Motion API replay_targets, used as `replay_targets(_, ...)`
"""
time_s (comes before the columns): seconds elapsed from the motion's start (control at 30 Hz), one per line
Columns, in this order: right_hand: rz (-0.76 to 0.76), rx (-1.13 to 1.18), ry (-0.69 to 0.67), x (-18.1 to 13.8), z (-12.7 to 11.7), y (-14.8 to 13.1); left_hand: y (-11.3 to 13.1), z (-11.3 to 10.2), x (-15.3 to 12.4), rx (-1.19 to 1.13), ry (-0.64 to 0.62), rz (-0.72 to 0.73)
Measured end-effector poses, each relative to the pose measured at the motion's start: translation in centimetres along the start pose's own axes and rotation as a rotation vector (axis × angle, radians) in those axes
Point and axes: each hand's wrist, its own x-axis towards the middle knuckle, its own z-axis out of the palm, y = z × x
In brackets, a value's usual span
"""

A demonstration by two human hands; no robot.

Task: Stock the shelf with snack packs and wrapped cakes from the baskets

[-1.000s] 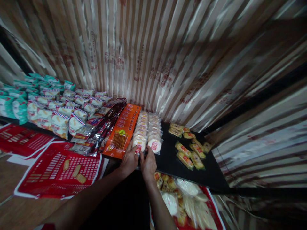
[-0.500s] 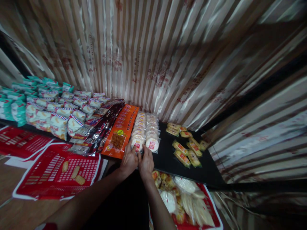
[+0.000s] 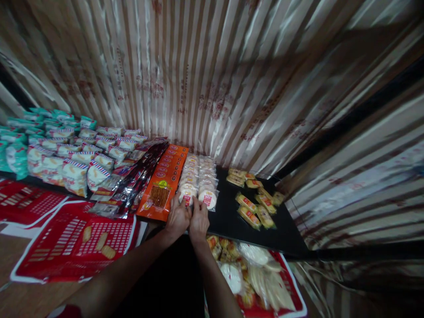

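Note:
Two rows of round white rice crackers in clear wrappers stand on the black shelf. At the near end of the left row, a rice cracker packet with a red label sits between my hands. My left hand grips its left and lower edge, fingers bent. My right hand is closed at its right lower edge, fingertips touching the gap beside the right row's front packet. The thumbs are close together and partly hidden. Left of the rows lies an orange snack bag, just beside my left hand.
Yellow-wrapped cakes lie on the black shelf to the right. Dark red packets, white bags and teal bags fill the left. Below are a red basket with packaged snacks and another red basket. A striped sheet hangs behind.
The view has shifted slightly, so the shelf goods appear a little further left. Both hands stay at the front of the rice cracker rows, nearly unchanged.

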Motion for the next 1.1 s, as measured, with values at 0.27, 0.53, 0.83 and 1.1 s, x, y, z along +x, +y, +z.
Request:
replay_targets(0.27, -0.005, -0.062, -0.006, 0.5, 0.5, 0.0, -0.2, 0.0, 0.9, -0.027, -0.021, -0.035)
replay_targets(0.53, -0.049, 0.088, -0.002, 0.0, 0.2, 0.1, -1.0, 0.0, 1.2, -0.019, -0.059, 0.005)
replay_targets(0.83, 0.006, 0.222, 0.248, -7.8, -2.3, 8.0, 0.9, -0.8, -3.1, -0.105, -0.018, 0.189)
replay_targets(1.1, 0.225, -0.288, 0.007, -14.2, -5.1, 16.7, 5.3, 1.3, -10.8, -0.231, -0.665, 0.262)
